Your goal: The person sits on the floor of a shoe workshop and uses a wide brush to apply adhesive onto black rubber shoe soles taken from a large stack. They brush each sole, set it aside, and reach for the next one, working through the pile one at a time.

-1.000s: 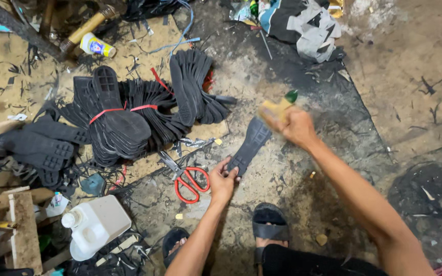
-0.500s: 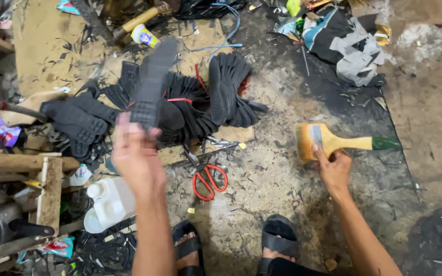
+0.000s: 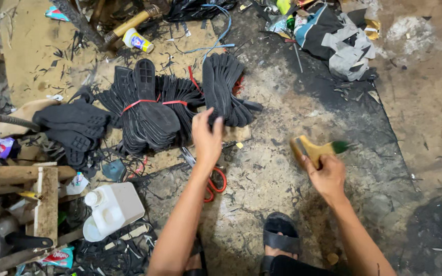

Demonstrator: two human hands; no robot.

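Black rubber shoe soles are lying in bundled stacks tied with red bands on the dusty floor, fanned out just beyond the left hand. Its fingers are spreading loosely, palm down, touching the near edge of the right-hand stack, whose soles are running away from the person; nothing is gripped. The right hand, well apart, is curling shut around a yellow wooden-handled brush with a green tip, bristles pointing left. Red-handled scissors are lying beneath the left forearm.
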